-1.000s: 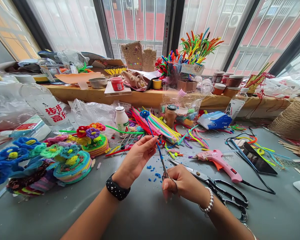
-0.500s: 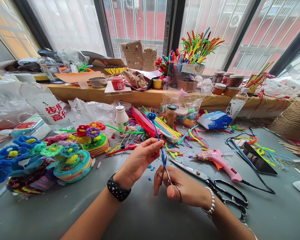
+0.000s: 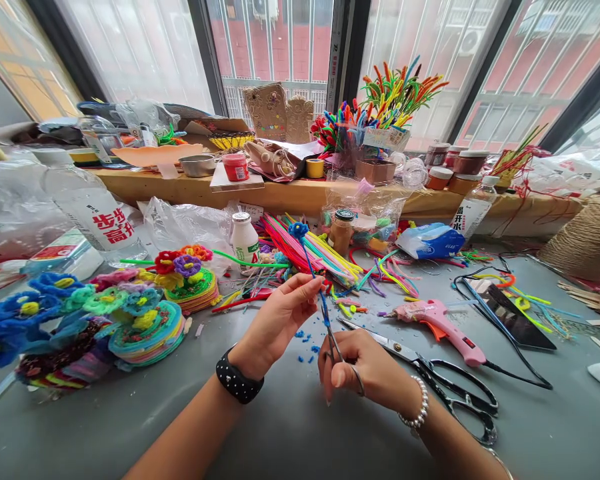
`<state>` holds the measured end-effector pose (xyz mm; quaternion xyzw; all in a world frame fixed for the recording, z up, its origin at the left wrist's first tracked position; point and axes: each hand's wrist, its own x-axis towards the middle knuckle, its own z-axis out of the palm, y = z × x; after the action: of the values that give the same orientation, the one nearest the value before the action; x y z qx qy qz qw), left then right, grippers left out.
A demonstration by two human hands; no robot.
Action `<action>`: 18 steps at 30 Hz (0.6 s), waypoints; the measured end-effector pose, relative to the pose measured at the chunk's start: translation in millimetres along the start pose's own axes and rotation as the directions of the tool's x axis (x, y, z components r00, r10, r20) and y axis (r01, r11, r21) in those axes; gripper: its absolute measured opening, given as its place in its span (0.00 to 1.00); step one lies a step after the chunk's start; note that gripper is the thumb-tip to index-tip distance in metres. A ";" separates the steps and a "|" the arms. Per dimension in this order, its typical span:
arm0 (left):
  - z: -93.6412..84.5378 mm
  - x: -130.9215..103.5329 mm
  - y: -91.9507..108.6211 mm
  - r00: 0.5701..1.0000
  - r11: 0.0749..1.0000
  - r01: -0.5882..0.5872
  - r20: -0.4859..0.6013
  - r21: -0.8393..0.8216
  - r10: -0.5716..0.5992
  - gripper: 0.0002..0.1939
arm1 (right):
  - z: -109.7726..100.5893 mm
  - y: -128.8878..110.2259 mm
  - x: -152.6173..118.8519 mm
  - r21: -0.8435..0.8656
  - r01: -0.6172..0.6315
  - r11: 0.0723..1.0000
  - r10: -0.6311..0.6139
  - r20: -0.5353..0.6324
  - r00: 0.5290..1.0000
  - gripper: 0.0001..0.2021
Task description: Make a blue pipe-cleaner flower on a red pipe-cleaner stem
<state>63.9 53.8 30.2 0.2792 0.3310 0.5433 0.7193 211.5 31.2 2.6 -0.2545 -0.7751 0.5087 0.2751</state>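
My left hand [image 3: 275, 320] pinches the stem of a blue pipe-cleaner flower [image 3: 299, 231] between thumb and fingertips. The fuzzy bloom leans up and to the left, and the stem's lower end sticks out below the fingers. In my right hand [image 3: 373, 370] is a small pair of scissors [image 3: 333, 345], with the thumb through one loop. Its blades meet the lower end of the stem and look nearly closed. Beneath, small blue fuzz clippings [image 3: 306, 349] lie scattered on the grey table [image 3: 280, 427].
Large scissors [image 3: 430, 373] and a pink glue gun [image 3: 440, 323] with a cord lie to the right. Finished pipe-cleaner flowers [image 3: 107, 300] stand at left. Behind my hands are loose pipe cleaners [image 3: 310, 250], a white bottle [image 3: 245, 241] and a brown jar [image 3: 341, 231].
The scissor blades have come closer together, with the fingers of my right hand drawn in. More blue clippings lie on the table. The flower has shifted slightly left.
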 end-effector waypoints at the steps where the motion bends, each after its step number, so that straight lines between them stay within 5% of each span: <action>1: 0.0 0.1 -0.2 1.000 1.000 -0.003 -0.002 -0.003 0.003 0.05 | -0.2 -0.2 0.1 0.006 -0.007 1.000 0.007 -0.002 1.000 0.31; 9: -0.3 0.3 -2.3 1.000 1.000 -0.009 0.015 0.021 0.009 0.04 | -2.0 -6.9 0.2 0.002 0.010 1.000 -0.011 0.061 0.998 0.38; 18: 0.6 -0.2 0.0 1.000 1.000 -0.011 0.008 0.027 0.011 0.05 | 0.5 -1.9 1.8 0.026 -0.042 0.999 0.042 0.018 0.999 0.33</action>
<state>64.4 53.6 30.6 0.2927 0.3340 0.5417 0.7137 209.6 31.4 4.5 -0.2628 -0.7653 0.5265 0.2610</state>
